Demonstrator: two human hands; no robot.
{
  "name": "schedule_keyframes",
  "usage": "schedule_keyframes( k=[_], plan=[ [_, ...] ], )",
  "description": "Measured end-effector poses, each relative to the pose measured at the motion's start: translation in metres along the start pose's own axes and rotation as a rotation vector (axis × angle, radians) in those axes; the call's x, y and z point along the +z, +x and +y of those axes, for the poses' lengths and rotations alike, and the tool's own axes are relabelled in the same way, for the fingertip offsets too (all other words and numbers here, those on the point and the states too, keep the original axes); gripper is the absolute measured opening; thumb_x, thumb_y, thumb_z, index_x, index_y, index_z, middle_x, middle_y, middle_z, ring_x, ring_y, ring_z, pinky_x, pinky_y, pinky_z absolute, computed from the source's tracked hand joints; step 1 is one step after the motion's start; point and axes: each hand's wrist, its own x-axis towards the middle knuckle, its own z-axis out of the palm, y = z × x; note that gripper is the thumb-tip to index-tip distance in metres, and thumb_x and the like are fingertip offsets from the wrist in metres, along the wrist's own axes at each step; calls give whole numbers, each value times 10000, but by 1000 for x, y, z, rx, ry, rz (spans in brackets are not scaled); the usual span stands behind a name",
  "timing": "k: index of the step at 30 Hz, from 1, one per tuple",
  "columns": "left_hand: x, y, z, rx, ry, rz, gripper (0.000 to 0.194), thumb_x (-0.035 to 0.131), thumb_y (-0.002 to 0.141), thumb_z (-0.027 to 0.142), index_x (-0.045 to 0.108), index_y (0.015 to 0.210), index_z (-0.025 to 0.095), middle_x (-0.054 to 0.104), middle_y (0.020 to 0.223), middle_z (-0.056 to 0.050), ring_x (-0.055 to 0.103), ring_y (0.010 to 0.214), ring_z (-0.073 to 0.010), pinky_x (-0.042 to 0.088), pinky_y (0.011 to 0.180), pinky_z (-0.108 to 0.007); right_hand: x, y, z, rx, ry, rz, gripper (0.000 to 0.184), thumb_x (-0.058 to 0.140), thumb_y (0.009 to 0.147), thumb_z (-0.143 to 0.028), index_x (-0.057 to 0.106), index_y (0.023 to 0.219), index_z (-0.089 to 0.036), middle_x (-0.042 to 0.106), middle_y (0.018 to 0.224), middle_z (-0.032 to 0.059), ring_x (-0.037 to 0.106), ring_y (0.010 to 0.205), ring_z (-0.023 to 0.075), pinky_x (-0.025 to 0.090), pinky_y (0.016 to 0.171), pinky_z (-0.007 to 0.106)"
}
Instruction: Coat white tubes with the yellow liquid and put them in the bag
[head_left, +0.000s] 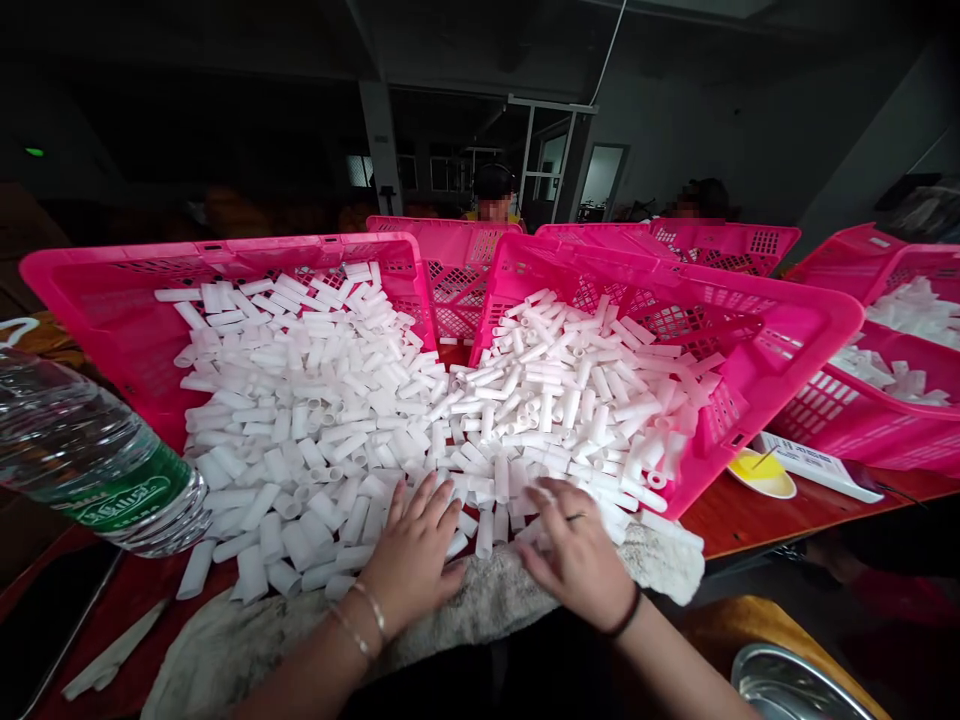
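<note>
A: Where are the white tubes [360,390]?

B: In a broad, loose heap, spilling from 2 tipped pink baskets, a left basket [112,300] and a right basket [795,310], and onto the red table [716,520] right up to the person's hands.

A: And what are the hands doing?

B: The left hand [416,545] is open, palm down, its fingers spread over the near edge of the heap. The right hand [581,545] is half curled over the tubes on its own side, its fingertips blurred; whether it has a tube in its grasp cannot be told. Below both hands a pale cloth [495,600] lies along the table edge.

A: How far along does the work look?

B: By the size of the heap, a great deal seems left. A few tubes between the hands lie roughly side by side, but whether anybody has arranged them is unclear.

A: Does anything look finished?

B: That is hard to judge. At the far right, more pink baskets [892,420] hold white pieces [926,310], but nothing shows whether those are already dealt with or waiting.
</note>
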Motion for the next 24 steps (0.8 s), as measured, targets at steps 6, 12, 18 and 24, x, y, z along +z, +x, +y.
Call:
schedule_keyframes(
  k=[6,12,18,24],
  plan=[
    [7,27,-8,-20,-17,-122,554,559,780,435,508,1272,185,454,1383,-162,340,1323,-327,147,1098,-600,41,45,-31,-377,50,-206,485,519,813,-393,547,1240,-164,469,1360,116,287,1320,358,220,1089,550],
    [20,33,-7,-158,3,-116,468,444,861,285,468,1328,263,395,1435,-132,277,1352,-354,109,1096,-611,55,53,-18,-427,-16,-114,406,486,847,-332,597,1169,-112,526,1292,136,346,1287,349,227,1095,540],
    [19,37,-10,-67,-32,-119,443,526,823,314,531,1263,268,368,1450,-132,275,1350,-364,64,1105,-610,47,66,-10,-323,33,-187,406,478,871,-431,598,1166,-179,482,1354,115,328,1308,327,186,1104,557],
    [15,46,-15,-75,8,-148,362,464,865,243,575,1210,250,493,1335,-154,472,1223,-317,136,1100,-604,42,84,-7,-391,5,-371,436,544,823,-373,559,1201,-157,134,1546,99,213,1365,367,199,1102,552]
  ],
)
